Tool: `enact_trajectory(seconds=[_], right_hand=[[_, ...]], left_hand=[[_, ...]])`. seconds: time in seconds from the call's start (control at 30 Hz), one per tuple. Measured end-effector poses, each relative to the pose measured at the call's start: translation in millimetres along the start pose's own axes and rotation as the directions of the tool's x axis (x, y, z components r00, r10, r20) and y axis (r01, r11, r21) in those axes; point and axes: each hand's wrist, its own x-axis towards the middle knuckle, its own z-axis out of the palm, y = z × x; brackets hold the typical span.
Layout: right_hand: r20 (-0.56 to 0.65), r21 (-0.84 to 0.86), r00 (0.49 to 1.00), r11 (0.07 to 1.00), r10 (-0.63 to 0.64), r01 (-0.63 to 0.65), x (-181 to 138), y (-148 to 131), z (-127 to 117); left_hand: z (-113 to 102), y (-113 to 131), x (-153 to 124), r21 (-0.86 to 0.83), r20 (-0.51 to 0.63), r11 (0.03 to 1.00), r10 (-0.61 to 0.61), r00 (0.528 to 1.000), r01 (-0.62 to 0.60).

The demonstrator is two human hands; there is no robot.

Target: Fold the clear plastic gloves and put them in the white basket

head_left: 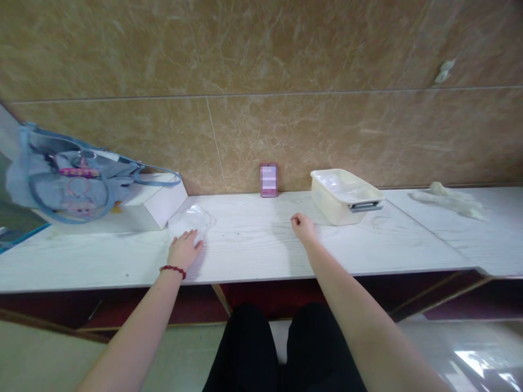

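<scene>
My left hand [184,248] lies flat on the white table [261,256], fingers stretched out onto the near edge of a clear plastic bag [191,219]. A red bead bracelet sits on that wrist. My right hand [303,225] rests on the table near the middle, curled into a loose fist; whether anything is in it I cannot make out. A cream plastic tub [341,202] with a grey handle stands just right of that hand.
A blue bag [65,179] rests on a white box [155,204] at the left. A small pink and purple card [268,179] leans against the brown marble wall. Crumpled clear plastic [447,198] lies far right. The table's front edge is near my knees.
</scene>
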Motion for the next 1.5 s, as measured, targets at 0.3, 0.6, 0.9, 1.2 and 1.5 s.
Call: enact_trajectory(seconds=[0.3, 0.6, 0.9, 1.2, 1.5], right_hand=[[0.007, -0.015, 1.000, 1.000, 0.004, -0.004, 1, 0, 1], [0.000, -0.020, 1.000, 1.000, 0.003, -0.003, 1, 0, 1], [0.006, 0.002, 1.000, 1.000, 0.024, -0.024, 1, -1, 0], [0.042, 0.080, 0.999, 0.997, -0.023, 0.020, -2, -23, -2], [0.255, 0.279, 0.919, 0.933, -0.302, 0.229, 1, -120, 53]], left_hand=[[-19, 9, 20, 0.017, 0.081, 0.997, -0.074, 0.994, 0.073], [-23, 30, 50, 0.020, 0.097, 0.997, -0.071, 0.993, 0.069], [-17, 26, 65, -0.039, 0.096, 0.994, -0.100, 0.990, 0.104], [-16, 0, 67, -0.406, 0.024, 0.895, -0.190, 0.982, 0.183], [2, -26, 71, -0.707, 0.024, 0.673, -0.284, 0.959, 0.217]])
